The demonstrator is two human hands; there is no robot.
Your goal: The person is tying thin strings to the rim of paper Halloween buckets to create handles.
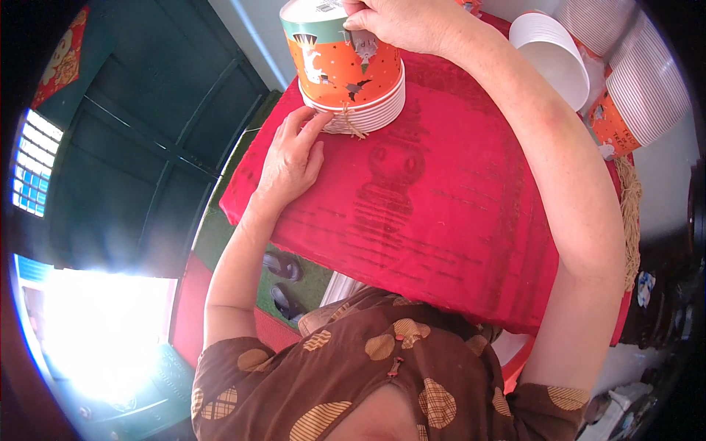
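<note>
A stack of orange paper buckets (pixel 334 70) stands upside down at the far edge of the red-covered table, with a green band near its upturned base. Its white rims (pixel 379 106) sit one over another at the bottom. A thin twine loop (pixel 354 126) hangs at those rims. My left hand (pixel 291 158) rests its fingertips against the left side of the rims, fingers apart and thumb free. My right hand (pixel 397 23) pinches at the upper right side of the stack; what its fingertips hold, if anything, is hidden.
More nested buckets (pixel 638 99) lie on their sides at the far right, beside a white-mouthed one (pixel 551 62). A bundle of twine strands (pixel 629 213) hangs over the right edge of the red cloth (pixel 441 191). Dark slippers (pixel 284 300) lie on green matting at the left.
</note>
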